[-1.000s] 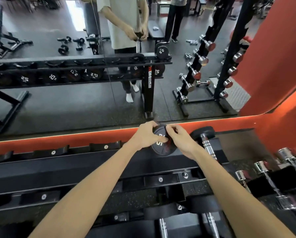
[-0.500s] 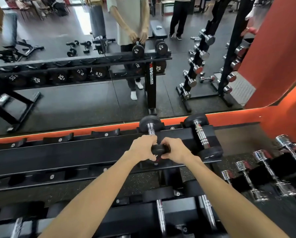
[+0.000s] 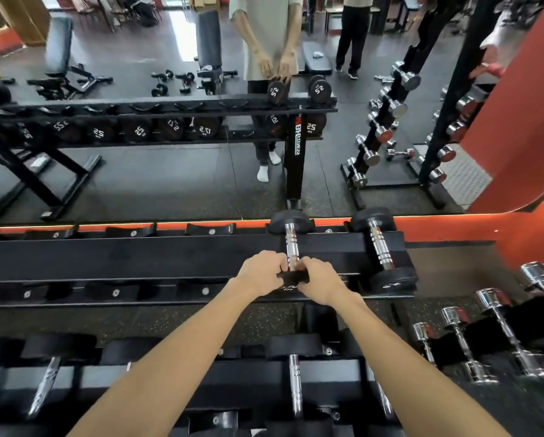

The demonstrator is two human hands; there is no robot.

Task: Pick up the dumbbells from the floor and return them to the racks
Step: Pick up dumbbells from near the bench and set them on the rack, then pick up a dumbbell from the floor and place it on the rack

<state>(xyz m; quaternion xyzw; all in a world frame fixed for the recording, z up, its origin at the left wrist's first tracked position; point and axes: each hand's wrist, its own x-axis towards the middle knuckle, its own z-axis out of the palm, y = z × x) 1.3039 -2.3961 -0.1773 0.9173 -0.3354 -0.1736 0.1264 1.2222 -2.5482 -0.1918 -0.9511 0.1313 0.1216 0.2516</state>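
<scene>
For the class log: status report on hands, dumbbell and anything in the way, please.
Left hand and right hand both gripping the near head. Dumbbell lying across top rack. Neighbouring dumbbell to its right, apart; nothing blocking.

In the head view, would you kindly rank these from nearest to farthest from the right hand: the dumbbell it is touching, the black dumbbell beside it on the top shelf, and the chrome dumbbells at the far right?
1. The dumbbell being racked, under both the right hand and left hand.
2. The neighbouring black dumbbell, just to the right on the same shelf.
3. The chrome dumbbells, lower right on a separate rack.
</scene>
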